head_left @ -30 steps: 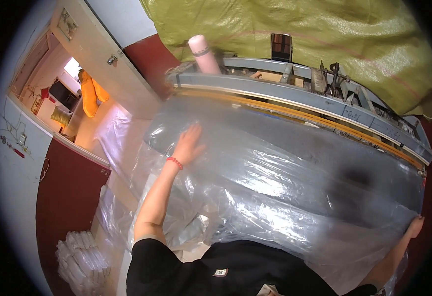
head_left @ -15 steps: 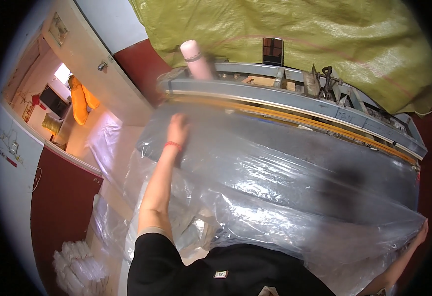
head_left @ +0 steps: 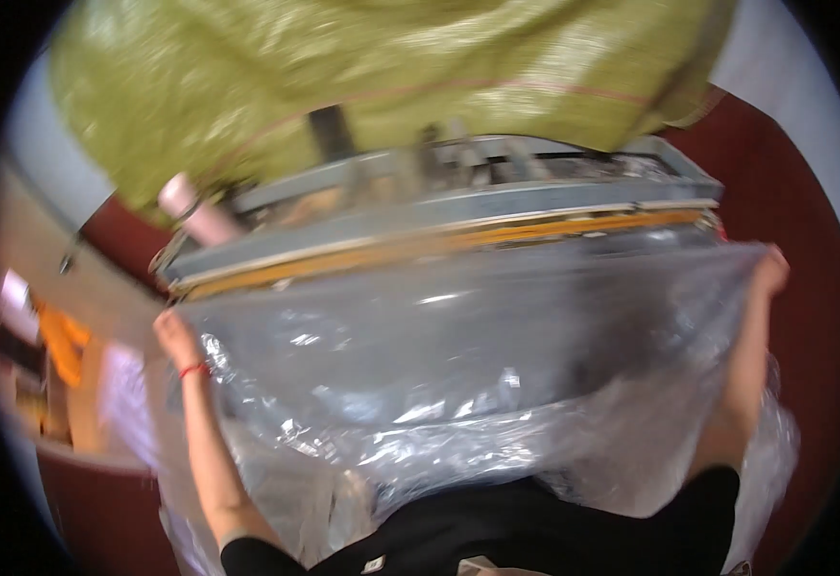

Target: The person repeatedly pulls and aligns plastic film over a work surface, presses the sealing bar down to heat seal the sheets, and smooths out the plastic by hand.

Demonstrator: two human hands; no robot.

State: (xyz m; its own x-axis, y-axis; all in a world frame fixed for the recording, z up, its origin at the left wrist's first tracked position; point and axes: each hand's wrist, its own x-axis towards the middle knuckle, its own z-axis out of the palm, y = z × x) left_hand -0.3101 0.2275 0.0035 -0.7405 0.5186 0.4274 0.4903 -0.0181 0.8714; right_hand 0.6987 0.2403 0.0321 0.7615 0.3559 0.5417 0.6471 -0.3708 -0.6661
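The film (head_left: 439, 384) is a wide, clear plastic sheet stretched between both hands over the dark grey tabletop (head_left: 617, 242). Its long axis runs left to right, roughly parallel to the rail (head_left: 458, 206) at the far side. The far edge spans from the left hand (head_left: 175, 331) to the right hand (head_left: 773, 269); from each grip, the film lies inward and back toward the torso. Each grip appears clamped on a far corner, thumb and fingers together; blur hides the exact finger placement. The left hand is just beside the rail's left end and is the nearer of the two to the rail; the right hand is out beyond its right end, over the side of the dark red wall (head_left: 804, 288). Material: thin, glossy and flexible, nearly flat along the taut far edge, with bright creases across the middle and loose folds near the black shirt (head_left: 497, 518). The rail is straight, rigid and grey, apparently painted, with an orange strip (head_left: 439, 240) along its near side. A smooth pink cylindrical flask (head_left: 199, 211) leans at its left end. Behind hangs a yellow-green tarp (head_left: 391, 58), wrinkled and shiny.
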